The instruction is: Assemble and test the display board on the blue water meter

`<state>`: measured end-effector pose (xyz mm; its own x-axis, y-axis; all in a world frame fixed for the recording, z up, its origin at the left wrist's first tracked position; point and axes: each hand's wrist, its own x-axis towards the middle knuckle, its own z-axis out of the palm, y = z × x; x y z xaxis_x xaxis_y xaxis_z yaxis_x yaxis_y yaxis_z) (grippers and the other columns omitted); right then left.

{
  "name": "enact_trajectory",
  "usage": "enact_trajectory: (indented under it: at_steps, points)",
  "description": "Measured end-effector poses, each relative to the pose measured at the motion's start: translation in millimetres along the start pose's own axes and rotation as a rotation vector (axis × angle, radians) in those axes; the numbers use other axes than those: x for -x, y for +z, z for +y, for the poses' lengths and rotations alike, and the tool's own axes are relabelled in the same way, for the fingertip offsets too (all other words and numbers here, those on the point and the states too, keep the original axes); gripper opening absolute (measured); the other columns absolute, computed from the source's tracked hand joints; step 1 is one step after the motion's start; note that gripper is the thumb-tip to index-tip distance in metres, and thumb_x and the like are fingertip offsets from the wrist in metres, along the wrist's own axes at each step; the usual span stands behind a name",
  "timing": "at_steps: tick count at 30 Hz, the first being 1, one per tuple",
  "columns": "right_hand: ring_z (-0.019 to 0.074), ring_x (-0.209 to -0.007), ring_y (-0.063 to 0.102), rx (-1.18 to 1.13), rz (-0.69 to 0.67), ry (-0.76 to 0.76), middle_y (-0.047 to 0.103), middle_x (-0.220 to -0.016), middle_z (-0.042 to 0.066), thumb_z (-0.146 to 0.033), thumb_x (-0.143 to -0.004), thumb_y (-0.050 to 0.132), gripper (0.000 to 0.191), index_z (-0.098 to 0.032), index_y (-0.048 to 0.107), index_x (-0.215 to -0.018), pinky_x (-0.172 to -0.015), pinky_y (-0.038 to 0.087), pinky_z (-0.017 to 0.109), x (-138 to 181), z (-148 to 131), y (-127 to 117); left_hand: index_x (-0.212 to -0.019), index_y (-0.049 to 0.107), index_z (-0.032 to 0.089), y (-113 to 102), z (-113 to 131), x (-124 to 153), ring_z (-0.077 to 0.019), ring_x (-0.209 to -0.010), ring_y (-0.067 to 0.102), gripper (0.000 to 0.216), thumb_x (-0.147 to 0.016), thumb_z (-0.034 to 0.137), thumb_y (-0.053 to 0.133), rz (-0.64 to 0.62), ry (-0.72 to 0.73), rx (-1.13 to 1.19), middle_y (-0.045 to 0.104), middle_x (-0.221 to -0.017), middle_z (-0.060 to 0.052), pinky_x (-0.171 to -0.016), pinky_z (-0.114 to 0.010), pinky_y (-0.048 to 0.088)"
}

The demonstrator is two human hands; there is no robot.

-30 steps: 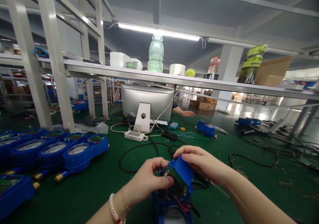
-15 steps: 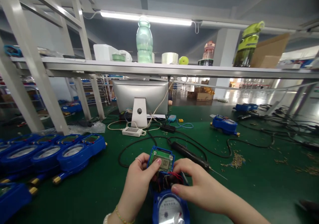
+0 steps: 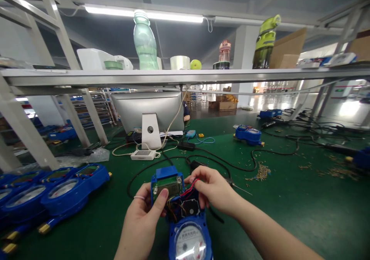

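Observation:
An opened blue water meter (image 3: 190, 238) is in front of me, its round dial facing up. My left hand (image 3: 143, 215) holds the blue-framed display board (image 3: 170, 186) tilted up over the meter's open compartment, thumb across its lower edge. My right hand (image 3: 215, 190) pinches the red wires (image 3: 190, 189) at the board's right side; the fingertips' exact grip is partly hidden. Thin coloured wires run from the board into the compartment, where a black part with a pale round spot (image 3: 190, 209) shows. Behind my right hand lies a corded black tool with a thin metal shaft (image 3: 243, 189).
Several blue meters (image 3: 62, 194) stand in a row at left; another meter (image 3: 248, 135) lies at back right. Loose screws (image 3: 261, 172) are scattered on the green table. A monitor (image 3: 148, 109), cables and a white adapter (image 3: 143, 154) are under the shelf (image 3: 173, 76). Someone's hand shows behind the monitor.
My view has turned to the right. The display board has tilted up, its screen no longer showing digits clearly. My right hand has risen from the compartment's side and closed on the red wires.

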<state>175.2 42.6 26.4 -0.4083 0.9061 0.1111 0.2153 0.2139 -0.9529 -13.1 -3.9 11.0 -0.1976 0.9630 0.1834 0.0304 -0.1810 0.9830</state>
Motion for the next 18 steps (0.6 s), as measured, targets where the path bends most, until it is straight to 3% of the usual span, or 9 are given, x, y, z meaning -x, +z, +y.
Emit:
enact_trajectory:
  at_steps: [2,4,7,10,13,18]
  points:
    - [0.0074,-0.058,0.058,-0.151,-0.069,0.056,0.062,-0.087,0.001,-0.037,-0.094,0.048,0.028,-0.014,0.055,-0.108,-0.049,0.05,0.021,-2.0,1.5,2.9,-0.096,0.059,0.02,-0.2,-1.1,1.7,-0.0126,-0.056,0.05,0.036,-0.074,0.047,0.07,-0.002,-0.008,-0.029,0.061,-0.065,0.005,-0.051,-0.019,0.045]
    - [0.0094,-0.064,0.061,-0.259,-0.101,0.074,0.063,-0.091,0.003,-0.038,-0.093,0.049,0.029,-0.014,0.055,-0.109,-0.055,0.053,0.024,-2.5,2.9,4.6,-0.1,0.059,0.02,-0.7,-2.3,2.7,-0.0129,-0.057,0.051,0.04,-0.073,0.048,0.07,-0.01,-0.016,-0.045,0.061,-0.065,0.005,-0.052,-0.019,0.046]
    - [0.011,-0.069,0.063,-0.32,-0.091,0.082,0.064,-0.091,0.002,-0.036,-0.093,0.051,0.027,-0.014,0.056,-0.108,-0.061,0.055,0.028,-2.2,5.6,5.5,-0.105,0.058,0.022,-4.0,-5.1,1.8,-0.0166,-0.076,0.06,0.043,-0.074,0.05,0.069,-0.035,-0.035,-0.051,0.068,-0.082,0.002,-0.069,-0.021,0.05]
    - [0.0083,-0.06,0.059,-0.27,-0.039,0.092,0.062,-0.079,-0.001,-0.034,-0.092,0.053,0.023,-0.013,0.058,-0.101,-0.055,0.052,0.024,-2.0,8.5,4.7,-0.108,0.055,0.024,-10.4,-10.0,-2.6,-0.0214,-0.095,0.061,0.045,-0.075,0.052,0.067,-0.069,-0.053,-0.083,0.068,-0.102,-0.001,-0.085,-0.026,0.047]
    - [0.0065,-0.055,0.055,-0.188,0.039,0.092,0.06,-0.075,-0.003,-0.032,-0.091,0.055,0.019,-0.013,0.059,-0.094,-0.052,0.049,0.022,-0.2,9.9,3.5,-0.106,0.056,0.024,-16.7,-15.7,-8.0,-0.0229,-0.096,0.061,0.046,-0.073,0.053,0.068,-0.07,-0.034,-0.107,0.068,-0.102,-0.001,-0.086,-0.028,0.048]
    - [0.0069,-0.057,0.055,-0.1,0.117,0.076,0.059,-0.074,-0.003,-0.031,-0.09,0.056,0.018,-0.013,0.059,-0.09,-0.053,0.049,0.022,4.4,9.2,3.6,-0.093,0.063,0.023,-18.0,-17.6,-11.5,-0.0221,-0.084,0.063,0.047,-0.061,0.054,0.077,0.012,-0.026,-0.1,0.07,-0.086,0.001,-0.072,-0.023,0.052]
